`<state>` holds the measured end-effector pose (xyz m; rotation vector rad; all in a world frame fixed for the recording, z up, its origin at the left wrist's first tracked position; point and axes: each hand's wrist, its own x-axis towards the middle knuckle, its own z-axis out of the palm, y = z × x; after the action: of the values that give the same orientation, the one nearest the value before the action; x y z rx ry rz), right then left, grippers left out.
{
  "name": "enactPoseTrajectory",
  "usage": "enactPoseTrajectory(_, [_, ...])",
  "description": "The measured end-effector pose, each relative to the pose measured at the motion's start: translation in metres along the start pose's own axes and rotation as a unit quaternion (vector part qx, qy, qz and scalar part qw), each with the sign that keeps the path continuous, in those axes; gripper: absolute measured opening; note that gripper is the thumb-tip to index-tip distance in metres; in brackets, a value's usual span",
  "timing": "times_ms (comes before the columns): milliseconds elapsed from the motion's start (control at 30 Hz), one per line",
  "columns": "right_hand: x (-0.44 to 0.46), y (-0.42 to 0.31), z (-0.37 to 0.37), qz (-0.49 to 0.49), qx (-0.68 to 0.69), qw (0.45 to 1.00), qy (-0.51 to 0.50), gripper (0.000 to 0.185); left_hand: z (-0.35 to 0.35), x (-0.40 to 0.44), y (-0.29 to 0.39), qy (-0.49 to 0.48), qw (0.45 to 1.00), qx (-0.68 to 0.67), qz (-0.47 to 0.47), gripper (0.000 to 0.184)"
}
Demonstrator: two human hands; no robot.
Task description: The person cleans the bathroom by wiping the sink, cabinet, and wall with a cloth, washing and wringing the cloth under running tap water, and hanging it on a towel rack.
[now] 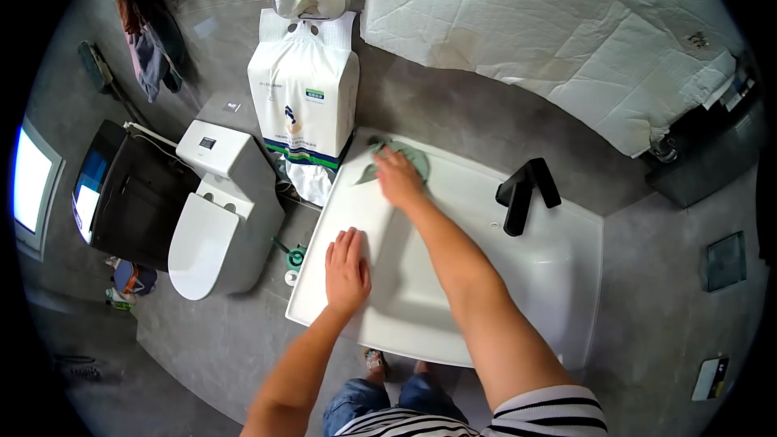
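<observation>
I see the right grip (399,183) on the green cloth (418,163), at the far-left corner of the white sink (518,307). Can't tell if it's pinching. Left grip (348,277) flat on the sink's left ledge, fingers extended, holding nothing.

From my feed: sink (558,291) is open right of the right forearm, up to the black faucet (518,198), which obstructs the back side. Right hand (398,178) and cloth (418,162) take up the far left corner. Left hand (348,271) blocks the near part of the left ledge (348,209); I get a bare strip between both hands. White bag (303,97) crowds the far left corner from outside, wall (453,101) closes off the back. Green object (296,256) obstructs the floor gap toward the toilet (202,247).
</observation>
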<state>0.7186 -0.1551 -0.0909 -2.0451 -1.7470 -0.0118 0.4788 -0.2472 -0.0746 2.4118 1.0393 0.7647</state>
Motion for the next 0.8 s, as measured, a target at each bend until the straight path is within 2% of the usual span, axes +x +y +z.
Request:
enactPoseTrajectory(133, [-0.027, 0.015, -0.004, 0.081, 0.028, 0.991, 0.098, 0.039, -0.006, 0.002, 0.006, 0.009, 0.999, -0.038, -0.011, 0.062])
enactPoseTrajectory(233, [-0.066, -0.016, 0.005, -0.062, 0.107, 0.992, 0.034, 0.034, -0.010, 0.002, 0.007, 0.040, 0.995, -0.093, -0.018, 0.060])
enactPoseTrajectory(300, [-0.099, -0.070, -0.019, -0.148, 0.162, 0.974, -0.053, 0.032, -0.013, 0.003, 0.003, 0.084, 0.977, -0.193, -0.027, 0.060])
enactPoseTrajectory(333, [-0.115, -0.086, -0.023, -0.157, 0.163, 0.972, -0.057, 0.032, -0.015, 0.000, -0.001, 0.107, 0.964, -0.239, -0.035, 0.060])
enactPoseTrajectory(400, [-0.140, -0.116, -0.026, -0.182, 0.167, 0.967, -0.065, 0.033, -0.028, -0.015, -0.011, 0.167, 0.953, -0.240, -0.076, 0.059])
enactPoseTrajectory(500, [-0.176, -0.143, -0.045, -0.170, 0.243, 0.942, -0.157, 0.032, -0.064, -0.058, -0.025, 0.225, 0.934, -0.247, -0.125, 0.057])
enactPoseTrajectory(533, [-0.196, -0.153, -0.050, -0.212, 0.191, 0.943, -0.172, 0.037, -0.074, -0.077, -0.027, 0.235, 0.933, -0.227, -0.154, 0.056])
enactPoseTrajectory(667, [-0.256, -0.176, -0.052, -0.249, 0.061, 0.959, -0.120, 0.055, -0.073, -0.156, -0.029, 0.265, 0.916, -0.188, -0.236, 0.056])
enactPoseTrajectory(767, [-0.271, -0.175, -0.066, -0.294, 0.059, 0.946, -0.125, 0.053, -0.054, -0.205, -0.016, 0.266, 0.883, -0.247, -0.297, 0.056])
enactPoseTrajectory(800, [-0.280, -0.171, -0.071, -0.344, 0.051, 0.928, -0.132, 0.049, -0.051, -0.218, -0.005, 0.269, 0.880, -0.248, -0.304, 0.057])
